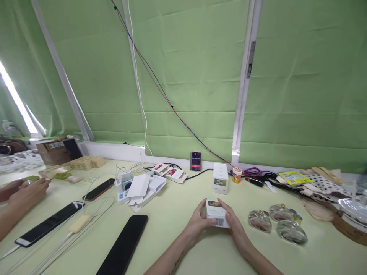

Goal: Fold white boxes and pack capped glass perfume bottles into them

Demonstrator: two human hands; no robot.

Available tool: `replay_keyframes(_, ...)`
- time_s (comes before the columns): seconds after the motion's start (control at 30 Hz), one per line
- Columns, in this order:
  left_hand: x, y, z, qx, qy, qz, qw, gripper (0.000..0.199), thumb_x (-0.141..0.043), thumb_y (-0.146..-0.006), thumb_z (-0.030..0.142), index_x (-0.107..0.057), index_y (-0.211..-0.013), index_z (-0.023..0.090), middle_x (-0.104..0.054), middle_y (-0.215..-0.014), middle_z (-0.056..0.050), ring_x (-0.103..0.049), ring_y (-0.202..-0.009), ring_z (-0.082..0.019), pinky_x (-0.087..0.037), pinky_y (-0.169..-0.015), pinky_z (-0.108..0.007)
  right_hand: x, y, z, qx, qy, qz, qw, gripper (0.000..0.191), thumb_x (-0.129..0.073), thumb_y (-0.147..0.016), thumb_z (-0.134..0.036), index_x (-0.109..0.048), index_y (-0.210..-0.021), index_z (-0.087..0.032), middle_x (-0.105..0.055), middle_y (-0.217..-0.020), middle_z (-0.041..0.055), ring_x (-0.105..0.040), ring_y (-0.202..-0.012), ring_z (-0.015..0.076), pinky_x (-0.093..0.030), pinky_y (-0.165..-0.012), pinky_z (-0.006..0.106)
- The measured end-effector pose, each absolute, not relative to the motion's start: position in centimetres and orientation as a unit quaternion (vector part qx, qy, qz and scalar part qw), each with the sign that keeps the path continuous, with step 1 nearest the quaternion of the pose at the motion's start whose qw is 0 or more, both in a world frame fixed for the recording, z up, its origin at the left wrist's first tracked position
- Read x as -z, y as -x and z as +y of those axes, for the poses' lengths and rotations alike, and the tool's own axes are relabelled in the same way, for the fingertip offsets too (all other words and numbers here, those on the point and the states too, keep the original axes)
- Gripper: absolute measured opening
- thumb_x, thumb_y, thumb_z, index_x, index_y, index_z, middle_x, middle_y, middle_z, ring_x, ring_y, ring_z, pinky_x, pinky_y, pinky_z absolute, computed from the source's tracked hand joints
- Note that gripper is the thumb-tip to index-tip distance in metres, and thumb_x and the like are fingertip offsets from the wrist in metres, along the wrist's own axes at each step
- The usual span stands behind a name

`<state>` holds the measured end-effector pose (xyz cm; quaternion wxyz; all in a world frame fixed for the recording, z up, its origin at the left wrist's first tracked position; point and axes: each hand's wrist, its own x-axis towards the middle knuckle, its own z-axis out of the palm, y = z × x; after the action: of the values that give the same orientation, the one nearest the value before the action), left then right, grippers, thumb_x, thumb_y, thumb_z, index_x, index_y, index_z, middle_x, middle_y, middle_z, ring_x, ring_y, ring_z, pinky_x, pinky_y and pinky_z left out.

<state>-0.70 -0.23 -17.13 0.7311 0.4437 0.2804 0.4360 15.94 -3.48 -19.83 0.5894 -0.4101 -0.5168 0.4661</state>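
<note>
Head view, white box with barcode, dark picture above, pinched between left hand and right hand

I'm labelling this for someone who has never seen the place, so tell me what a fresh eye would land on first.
Probably the green curtain filling the upper picture, with red and blue wires slanting down across it. Next, at lower centre, the small white box held between the left hand and right hand. The clear glass bottles to its right also catch the eye.
</note>
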Motion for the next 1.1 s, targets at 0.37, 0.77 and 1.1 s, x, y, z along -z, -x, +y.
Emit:
replay_keyframes(0.37,16.4,1.3,-0.8,-0.412,-0.471,0.171,0.761,0.095,-0.083,-0.058,0.024,-0.032,-0.138,0.027,-0.035,-0.146,-0.014,-0.050,-0.119,-0.034,-0.046,-0.092,-0.046,19.2,-15.2,-4.2,-0.497,0.317,-0.501,0.634,0.099,-0.072,-0.062,-0.061,-0.019,-0.142,-0.034,-0.042,-0.139,0.0102,-0.052,-0.119,0.0332,-0.044,-0.095,0.046)
replay_keyframes(0.77,16.1,4.9,1.8,-0.214,-0.547,0.163,0.792,0.112,-0.077,-0.069,0.021,0.006,-0.142,0.042,-0.057,-0.125,-0.013,-0.069,-0.088,-0.029,-0.054,-0.063,-0.034,18.7,-14.9,-5.3,-0.390,0.352,-0.614,0.589,0.105,-0.077,-0.063,-0.035,-0.008,-0.143,-0.033,-0.018,-0.149,0.0117,-0.044,-0.125,0.0323,-0.041,-0.099,0.047)
replay_keyframes(1.1,16.2,4.1,1.4,-0.284,-0.549,0.218,0.755,0.068,-0.066,-0.081,0.037,-0.024,-0.134,0.035,-0.062,-0.101,-0.006,-0.069,-0.071,-0.021,-0.058,-0.053,-0.031,19.3,-14.8,-4.8,-0.377,0.348,-0.627,0.586,0.098,-0.075,-0.065,-0.030,-0.015,-0.141,-0.036,-0.017,-0.149,0.0099,-0.040,-0.128,0.0347,-0.041,-0.099,0.049)
